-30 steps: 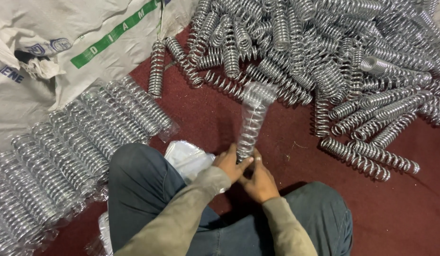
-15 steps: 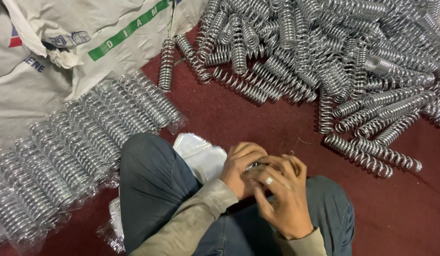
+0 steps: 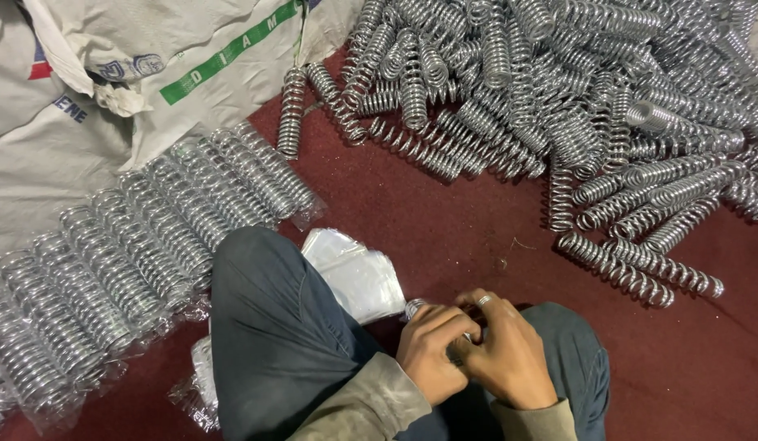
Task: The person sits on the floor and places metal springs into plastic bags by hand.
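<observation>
Both hands meet low centre over the lap: left hand and right hand, fingers curled tight around a shiny coiled steel spring, which is almost fully hidden between the palms; only its end coil pokes out just past the left knuckles, beside a stack of clear plastic bags lying against the left knee in dark trousers. A ring shows on a right finger. Surface is a dark red carpeted floor; a loose pile of bare metal springs lies at the top right, a row of plastic-bagged springs along the left, on white woven sacks. The held spring's visible end points up-left, away from the body; its long axis cannot be told fully, being covered.
</observation>
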